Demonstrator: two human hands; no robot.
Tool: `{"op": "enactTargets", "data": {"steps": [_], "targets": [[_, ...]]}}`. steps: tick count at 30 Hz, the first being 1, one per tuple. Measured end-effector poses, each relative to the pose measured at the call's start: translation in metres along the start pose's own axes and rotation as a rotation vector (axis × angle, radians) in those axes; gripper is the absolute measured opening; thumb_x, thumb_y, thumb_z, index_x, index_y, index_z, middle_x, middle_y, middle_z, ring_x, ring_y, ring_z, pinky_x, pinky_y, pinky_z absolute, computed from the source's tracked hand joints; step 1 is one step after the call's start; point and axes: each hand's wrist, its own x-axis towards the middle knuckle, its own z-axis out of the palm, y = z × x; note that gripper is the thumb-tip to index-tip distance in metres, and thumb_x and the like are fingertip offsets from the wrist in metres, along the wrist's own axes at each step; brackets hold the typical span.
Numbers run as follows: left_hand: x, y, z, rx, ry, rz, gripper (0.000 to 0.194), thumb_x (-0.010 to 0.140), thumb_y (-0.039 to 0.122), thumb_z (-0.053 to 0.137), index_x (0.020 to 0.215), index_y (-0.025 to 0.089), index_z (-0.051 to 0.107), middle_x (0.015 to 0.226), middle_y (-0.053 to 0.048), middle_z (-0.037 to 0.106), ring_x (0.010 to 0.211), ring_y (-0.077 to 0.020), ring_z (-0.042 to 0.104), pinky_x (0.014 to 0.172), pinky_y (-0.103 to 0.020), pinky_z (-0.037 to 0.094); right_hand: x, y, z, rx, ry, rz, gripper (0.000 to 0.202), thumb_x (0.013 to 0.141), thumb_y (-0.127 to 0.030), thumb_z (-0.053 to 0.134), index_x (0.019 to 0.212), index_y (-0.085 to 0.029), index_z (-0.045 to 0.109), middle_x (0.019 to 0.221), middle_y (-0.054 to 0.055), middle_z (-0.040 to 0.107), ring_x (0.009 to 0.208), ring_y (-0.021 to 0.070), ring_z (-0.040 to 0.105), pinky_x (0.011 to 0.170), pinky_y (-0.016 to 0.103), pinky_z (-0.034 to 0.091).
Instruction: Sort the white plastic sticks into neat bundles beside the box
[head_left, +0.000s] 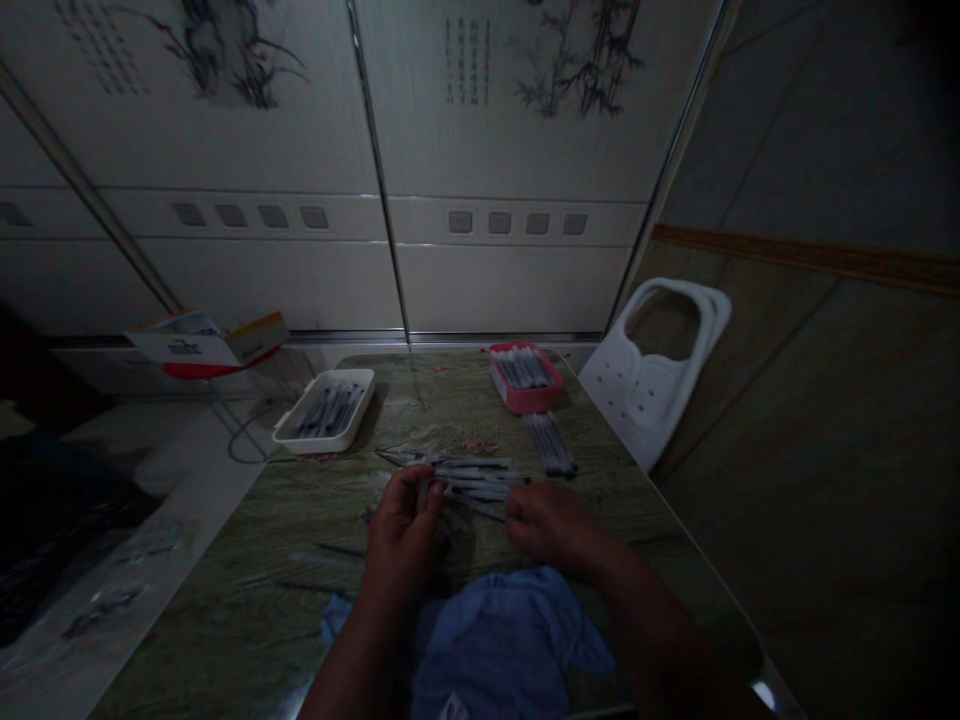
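Observation:
Several thin pen-like sticks [480, 478] lie in a loose pile on the green table [435, 400]. My left hand [405, 510] is at the pile's left end, its thumb and fingers pinched together; what lies between them is too dark and small to name. At the right end of the pile my right hand [544, 518] is curled closed, and its grip is hidden. A pink basket [534, 400] full of similar sticks stands at the back right, with a flat row of sticks [551, 444] in front of it. The white tray [345, 440] at the back left holds more.
A blue cloth [495, 640] lies at the near edge, below my hands. Beyond the table's right side is a white folding chair [645, 385]. An open carton [202, 345] rests on a red stool [199, 370] at the left. Paneled doors [510, 285] stand behind.

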Motion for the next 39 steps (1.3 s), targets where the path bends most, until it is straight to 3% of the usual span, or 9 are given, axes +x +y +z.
{"op": "enactTargets", "data": {"steps": [5,14,19,26,30,32,35,39], "targets": [[-0.001,0.008,0.005,-0.060,-0.007,-0.045,0.045,0.076,0.037,0.079,0.113,0.021,0.058,0.102,-0.006,0.070,0.096,-0.0205,0.068,0.087,-0.033,0.051,-0.001,-0.006,-0.005,0.141,0.128,-0.023,0.010,0.085,-0.027,0.059,0.088,-0.020,0.067,0.078,0.001,0.069,0.070,0.0139,0.059,0.058,0.026,0.024],[-0.004,0.018,0.006,-0.285,-0.045,-0.235,0.048,0.073,0.031,0.083,0.109,0.022,0.052,0.086,0.001,0.068,0.071,-0.0129,0.066,0.066,-0.024,0.051,-0.001,-0.026,-0.008,0.245,0.218,-0.126,0.003,0.085,-0.021,0.062,0.085,-0.019,0.064,0.073,-0.001,0.062,0.065,0.0125,0.053,0.059,0.025,0.028],[-0.001,0.015,0.001,-0.384,0.018,-0.298,0.051,0.070,0.030,0.085,0.109,0.022,0.052,0.085,0.001,0.069,0.067,-0.0114,0.066,0.065,-0.023,0.051,-0.002,-0.025,-0.011,0.244,0.288,-0.156,0.011,0.089,-0.028,0.062,0.094,-0.019,0.067,0.093,0.004,0.066,0.085,0.0172,0.059,0.072,0.027,0.038],[0.002,0.023,0.001,-0.475,0.086,-0.270,0.054,0.069,0.030,0.086,0.111,0.019,0.054,0.090,-0.004,0.073,0.073,-0.0130,0.070,0.072,-0.025,0.053,-0.001,-0.020,-0.014,0.411,0.159,-0.123,0.018,0.094,-0.028,0.053,0.086,-0.019,0.067,0.084,0.003,0.067,0.080,0.0165,0.060,0.071,0.027,0.040],[0.005,0.027,-0.003,-0.589,0.084,-0.263,0.056,0.082,0.060,0.068,0.114,0.015,0.059,0.103,-0.013,0.073,0.085,-0.0188,0.072,0.079,-0.031,0.055,-0.001,-0.015,-0.016,0.535,0.200,-0.060,0.023,0.094,-0.034,0.052,0.083,-0.019,0.066,0.076,0.001,0.064,0.073,0.0158,0.057,0.065,0.026,0.039],[0.006,0.026,-0.006,-0.615,0.097,-0.275,0.057,0.086,0.065,0.059,0.113,0.014,0.061,0.103,-0.014,0.073,0.084,-0.0185,0.072,0.075,-0.030,0.055,-0.002,-0.014,-0.018,0.604,0.201,-0.045,0.025,0.093,-0.036,0.053,0.082,-0.019,0.066,0.072,0.000,0.061,0.069,0.0151,0.055,0.061,0.026,0.039],[0.007,0.022,-0.009,-0.576,0.127,-0.278,0.044,0.083,0.043,0.073,0.117,0.019,0.058,0.106,-0.011,0.074,0.078,-0.0136,0.070,0.064,-0.022,0.051,-0.007,-0.016,-0.020,0.724,0.125,-0.021,0.023,0.091,-0.038,0.056,0.081,-0.020,0.066,0.068,-0.002,0.056,0.063,0.0142,0.052,0.056,0.024,0.040],[0.006,0.018,-0.009,-0.582,0.115,-0.244,0.066,0.080,0.026,0.078,0.137,0.029,0.043,0.111,-0.009,0.073,0.078,-0.0125,0.070,0.061,-0.020,0.050,-0.014,-0.022,-0.022,0.846,-0.029,0.014,0.025,0.091,-0.043,0.057,0.081,-0.020,0.063,0.068,-0.003,0.050,0.059,0.0127,0.049,0.048,0.021,0.039]]}}
